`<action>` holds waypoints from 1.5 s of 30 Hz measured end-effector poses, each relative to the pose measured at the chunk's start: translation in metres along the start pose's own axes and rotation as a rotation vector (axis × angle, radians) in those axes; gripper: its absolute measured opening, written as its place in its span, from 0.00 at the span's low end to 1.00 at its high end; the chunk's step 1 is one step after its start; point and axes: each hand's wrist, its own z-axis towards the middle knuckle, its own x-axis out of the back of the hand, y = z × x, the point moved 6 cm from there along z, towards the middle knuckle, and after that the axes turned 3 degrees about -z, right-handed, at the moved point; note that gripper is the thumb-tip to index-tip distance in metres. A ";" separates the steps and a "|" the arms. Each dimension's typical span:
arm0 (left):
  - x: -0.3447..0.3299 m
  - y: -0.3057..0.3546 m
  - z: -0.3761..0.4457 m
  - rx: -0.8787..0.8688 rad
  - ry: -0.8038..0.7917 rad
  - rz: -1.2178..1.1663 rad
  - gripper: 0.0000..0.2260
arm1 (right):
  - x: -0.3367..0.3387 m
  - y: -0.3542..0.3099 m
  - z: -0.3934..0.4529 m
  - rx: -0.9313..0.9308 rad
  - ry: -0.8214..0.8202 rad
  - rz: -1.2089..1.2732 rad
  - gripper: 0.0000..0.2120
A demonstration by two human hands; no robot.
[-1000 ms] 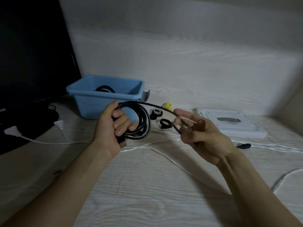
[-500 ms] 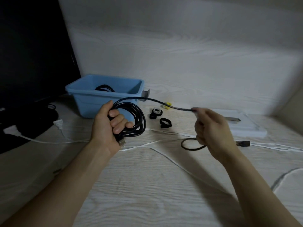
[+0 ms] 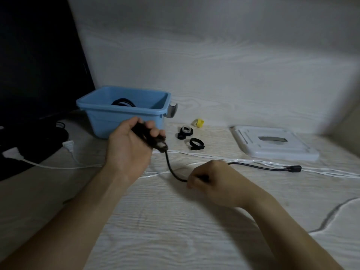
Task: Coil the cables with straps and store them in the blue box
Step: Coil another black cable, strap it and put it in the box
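The left hand (image 3: 130, 147) is clenched around the wound black cable (image 3: 171, 168), holding the bundle up just in front of the blue box (image 3: 124, 121), which sits at the back left of the desk (image 3: 175, 230). The right hand (image 3: 212, 182) grasps the loose tail of that cable low over the middle of the desk. Half a second ago this hand held the tail up level with the coil; it has now dropped and drawn in toward the body, so a short slack curve hangs from the bundle down to it, and the last stretch runs right to the plug (image 3: 295, 168) lying on the desk. This looks like the sweep of another turn, with little length left before a strap is needed. The black straps (image 3: 195, 144) lie just right of the box, and a coiled cable (image 3: 123, 102) already sits inside it. No brand, label or writing is legible anywhere.
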 end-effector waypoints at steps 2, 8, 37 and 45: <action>-0.003 -0.004 0.001 -0.059 -0.038 0.210 0.06 | -0.007 -0.012 -0.001 0.093 -0.054 0.077 0.06; -0.015 -0.026 -0.016 -0.307 -0.368 1.052 0.03 | -0.008 -0.029 -0.005 0.261 -0.030 0.160 0.12; -0.007 -0.042 -0.023 0.271 -0.419 0.846 0.21 | 0.045 0.010 -0.006 -0.003 0.611 0.566 0.07; -0.006 -0.020 -0.013 0.297 -0.216 0.118 0.22 | 0.047 0.027 -0.006 -0.090 0.605 0.454 0.15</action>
